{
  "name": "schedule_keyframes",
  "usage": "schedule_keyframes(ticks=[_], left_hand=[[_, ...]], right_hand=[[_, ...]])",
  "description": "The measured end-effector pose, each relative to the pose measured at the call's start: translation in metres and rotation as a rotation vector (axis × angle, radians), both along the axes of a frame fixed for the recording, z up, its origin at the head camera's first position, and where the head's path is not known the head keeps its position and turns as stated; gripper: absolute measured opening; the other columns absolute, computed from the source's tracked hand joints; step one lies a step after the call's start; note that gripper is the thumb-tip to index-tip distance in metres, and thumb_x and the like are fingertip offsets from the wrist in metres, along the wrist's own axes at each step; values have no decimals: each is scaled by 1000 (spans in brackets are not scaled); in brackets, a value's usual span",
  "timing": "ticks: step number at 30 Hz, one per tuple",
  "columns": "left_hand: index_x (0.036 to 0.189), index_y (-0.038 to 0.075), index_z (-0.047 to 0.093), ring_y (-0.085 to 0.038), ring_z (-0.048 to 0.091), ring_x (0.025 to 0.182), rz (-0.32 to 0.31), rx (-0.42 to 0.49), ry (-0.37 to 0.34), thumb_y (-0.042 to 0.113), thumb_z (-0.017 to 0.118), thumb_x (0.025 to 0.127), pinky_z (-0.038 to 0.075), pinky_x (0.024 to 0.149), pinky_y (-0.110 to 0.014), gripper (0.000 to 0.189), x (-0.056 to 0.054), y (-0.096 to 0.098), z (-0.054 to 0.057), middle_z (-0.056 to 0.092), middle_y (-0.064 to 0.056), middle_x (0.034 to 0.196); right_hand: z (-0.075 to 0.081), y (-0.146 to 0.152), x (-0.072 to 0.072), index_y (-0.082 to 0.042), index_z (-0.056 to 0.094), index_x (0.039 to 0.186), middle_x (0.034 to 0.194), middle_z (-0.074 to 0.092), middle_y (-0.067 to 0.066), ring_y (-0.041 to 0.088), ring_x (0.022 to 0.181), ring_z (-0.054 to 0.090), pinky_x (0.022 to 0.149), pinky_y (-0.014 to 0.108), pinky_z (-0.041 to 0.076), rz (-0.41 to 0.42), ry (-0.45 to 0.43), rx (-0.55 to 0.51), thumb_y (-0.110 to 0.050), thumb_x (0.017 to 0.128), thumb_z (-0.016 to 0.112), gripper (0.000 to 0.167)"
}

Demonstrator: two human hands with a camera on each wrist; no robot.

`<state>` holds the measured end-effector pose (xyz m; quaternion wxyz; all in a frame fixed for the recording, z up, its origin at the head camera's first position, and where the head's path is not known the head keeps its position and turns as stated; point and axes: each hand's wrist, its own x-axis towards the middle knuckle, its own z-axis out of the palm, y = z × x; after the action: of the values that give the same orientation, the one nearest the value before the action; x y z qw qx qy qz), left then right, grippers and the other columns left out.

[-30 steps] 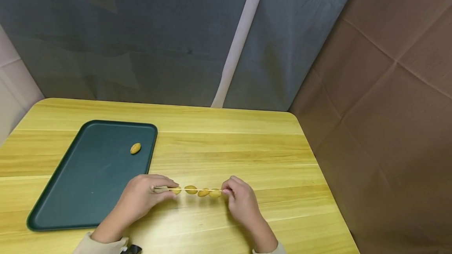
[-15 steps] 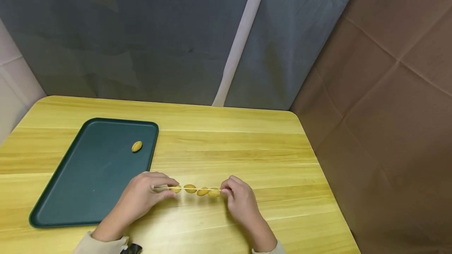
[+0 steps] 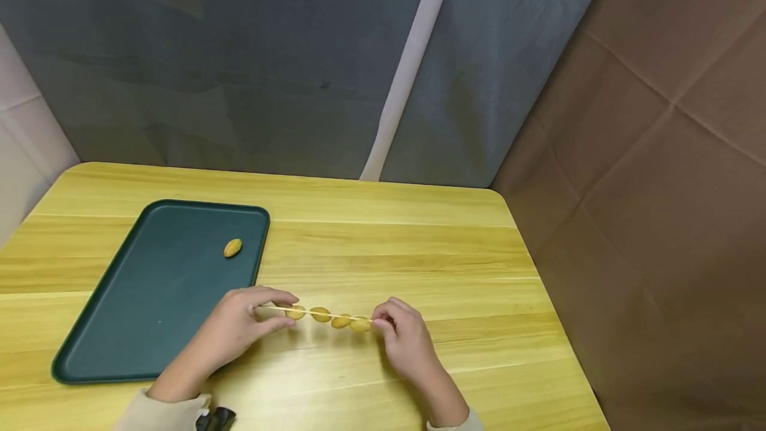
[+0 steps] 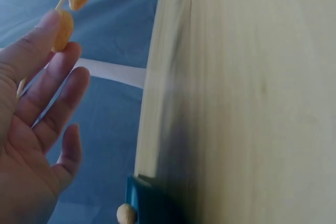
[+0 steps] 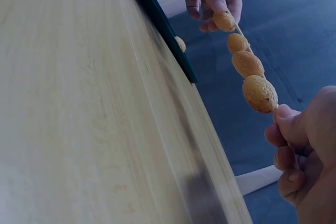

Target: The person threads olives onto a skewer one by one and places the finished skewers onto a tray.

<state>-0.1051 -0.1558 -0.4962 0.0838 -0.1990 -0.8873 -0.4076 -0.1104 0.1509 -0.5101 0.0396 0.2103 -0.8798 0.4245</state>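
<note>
A thin wooden skewer runs between my two hands above the table, with several tan, wrinkled oval pieces in a row along it. My left hand holds the leftmost oval piece between thumb and fingers; the stick's end extends towards the palm. In the left wrist view the thumb presses this piece while the other fingers spread loosely. My right hand pinches the skewer just beyond the rightmost piece, its lower fingers curled along the stick in the right wrist view.
A dark green tray lies at the left of the wooden table, partly behind my left hand. One loose oval piece sits near its far right corner. Grey cloth hangs behind; brown cloth is at right.
My left hand has shifted slightly left and away from me, so the skewer's left end now stands higher in the picture. The right hand has barely moved.
</note>
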Motion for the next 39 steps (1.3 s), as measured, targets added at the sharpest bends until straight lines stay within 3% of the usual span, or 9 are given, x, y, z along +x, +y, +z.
schedule_keyframes(ticks=[2, 5, 10, 13, 16, 23, 29, 34, 39], left_hand=[[111, 18, 77, -14, 69, 99, -8, 7, -2, 22, 88, 78, 56, 75, -34, 35, -2, -5, 1, 75, 12, 104], [116, 15, 75, -17, 69, 98, 17, -14, -4, 25, 84, 83, 55, 75, -38, 35, -5, -19, 5, 75, 12, 101], [123, 6, 71, -34, 68, 102, 160, -113, -99, 27, 72, 97, 54, 82, -57, 33, -17, -53, 11, 75, -5, 106], [130, 0, 64, -41, 65, 102, 235, -206, -172, 27, 68, 100, 52, 80, -59, 40, -29, -73, 11, 73, -15, 108], [133, -3, 59, -40, 65, 96, 282, -286, -213, 25, 69, 99, 52, 76, -57, 45, -41, -86, 9, 70, -21, 107], [134, -6, 56, -36, 64, 90, 274, -382, -342, 28, 73, 94, 52, 72, -54, 54, -70, -98, 12, 66, -26, 113], [131, -7, 59, -30, 62, 83, 298, -420, -401, 34, 70, 96, 51, 65, -47, 56, -87, -91, 8, 66, -25, 110], [118, -4, 63, -28, 59, 77, 352, -425, -413, 30, 71, 95, 48, 61, -44, 41, -90, -87, 8, 66, -20, 99], [112, -1, 64, -27, 57, 73, 354, -390, -338, 17, 72, 94, 47, 60, -43, 27, -75, -87, 11, 65, -16, 91]], right_hand=[[0, 1, 0, -7, 68, 92, 81, 58, -4, 4, 72, 51, 62, 22, 51, -6, -13, -4, -15, 95, 67, 9], [1, 5, -2, -8, 68, 92, 82, 57, -6, 5, 71, 50, 62, 22, 50, -19, -26, -2, -15, 96, 66, 9], [0, 15, -4, -9, 67, 91, 82, 57, -7, 7, 73, 51, 63, 23, 50, -53, -28, -18, -12, 96, 67, 6], [-3, 22, -5, -11, 66, 90, 81, 56, -8, 7, 73, 51, 63, 23, 50, -82, -24, -40, -7, 95, 68, 7], [-6, 28, -5, -11, 65, 89, 80, 55, -9, 6, 72, 50, 61, 22, 49, -95, -11, -58, -3, 94, 69, 10], [-8, 29, -9, -12, 64, 88, 79, 54, -8, 6, 72, 50, 61, 22, 48, -85, 6, -72, -6, 94, 69, 9], [-9, 26, -10, -13, 65, 87, 78, 54, -9, 5, 71, 50, 60, 22, 49, -86, 15, -76, -1, 92, 70, 14], [-9, 21, -13, -13, 65, 88, 79, 54, -9, 6, 72, 50, 61, 22, 49, -72, 27, -81, -6, 93, 70, 10], [-8, 18, -12, -12, 66, 89, 80, 56, -9, 6, 73, 51, 62, 22, 49, -70, 6, -79, -11, 94, 69, 6]])
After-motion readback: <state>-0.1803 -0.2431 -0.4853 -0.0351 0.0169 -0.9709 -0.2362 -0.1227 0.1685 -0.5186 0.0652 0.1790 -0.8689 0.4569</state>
